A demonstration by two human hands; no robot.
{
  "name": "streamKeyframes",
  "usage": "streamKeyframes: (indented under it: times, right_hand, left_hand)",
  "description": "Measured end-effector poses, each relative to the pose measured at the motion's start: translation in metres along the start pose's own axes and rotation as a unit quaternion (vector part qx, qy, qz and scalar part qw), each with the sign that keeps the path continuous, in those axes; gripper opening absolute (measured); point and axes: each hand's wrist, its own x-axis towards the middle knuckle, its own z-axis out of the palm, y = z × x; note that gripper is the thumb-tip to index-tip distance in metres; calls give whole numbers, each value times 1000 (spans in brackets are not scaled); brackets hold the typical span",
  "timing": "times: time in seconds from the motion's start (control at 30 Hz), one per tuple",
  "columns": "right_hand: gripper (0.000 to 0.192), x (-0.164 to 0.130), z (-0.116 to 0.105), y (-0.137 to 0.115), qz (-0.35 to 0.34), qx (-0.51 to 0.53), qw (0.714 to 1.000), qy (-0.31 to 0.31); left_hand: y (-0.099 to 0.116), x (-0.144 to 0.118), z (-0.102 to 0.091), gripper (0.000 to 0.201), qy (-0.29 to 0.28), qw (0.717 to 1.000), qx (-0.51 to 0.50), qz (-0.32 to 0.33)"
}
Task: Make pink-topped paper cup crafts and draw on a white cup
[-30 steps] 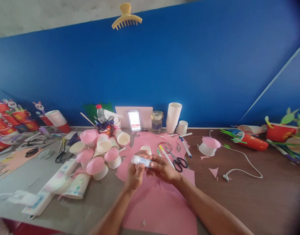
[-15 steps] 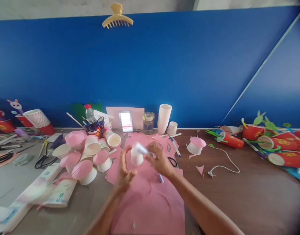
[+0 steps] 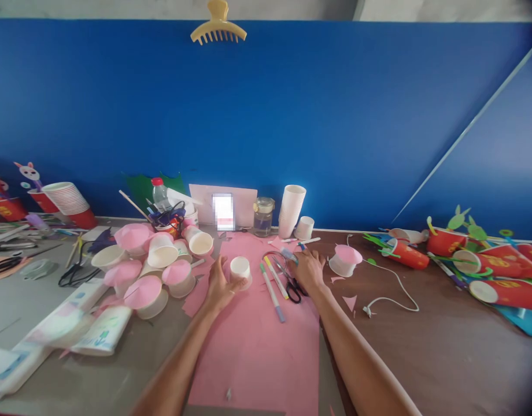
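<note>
The left hand (image 3: 220, 283) lies on the pink paper sheet (image 3: 257, 346) with its fingers curved round the near left side of a small white paper cup (image 3: 240, 270), touching it without lifting it; the cup stands upright on the sheet, mouth up, so its long axis runs straight up from the table. To the right of the cup the right hand (image 3: 308, 269) rests palm down, fingers stretched toward the blue wall, its fingertips on a small glue stick (image 3: 288, 253) (blurred, so whether it is pinched or merely touched I cannot tell), which lies flat and angled toward the far left. Between the cup and the right hand two marker pens (image 3: 272, 283) lie side by side, their long axes running from the far left to the near right, and black-handled scissors (image 3: 292, 286) sit just at the right hand's near edge. Left of the cup is a heap of pink-topped cups (image 3: 148, 271), tipped various ways. Behind the cup, against the wall, stand a glass jar (image 3: 263, 216) and a tall stack of white cups (image 3: 291, 211). Right of the right hand sits one upturned pink-covered cup (image 3: 345, 260), and beyond it a white cable (image 3: 391, 289) trails over the brown table (image 3: 443, 358).
</note>
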Motion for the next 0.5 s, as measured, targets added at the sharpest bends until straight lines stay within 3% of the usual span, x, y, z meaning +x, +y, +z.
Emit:
streamKeyframes:
  times: [0.1,0.27,0.5]
  right_hand:
    - [34,0,-1,-2,-4,0,1000,16]
    - [24,-3,-5,-21,-86,25,996,-19]
    - [23,-15,-7,-39,-150,9,985,-80]
  left_hand:
    - [3,2,1,77,-7,1000,18,5]
    - [16,-1,-5,50,-40,997,66,19]
    - [28,-13,-6,53,-76,994,72,36]
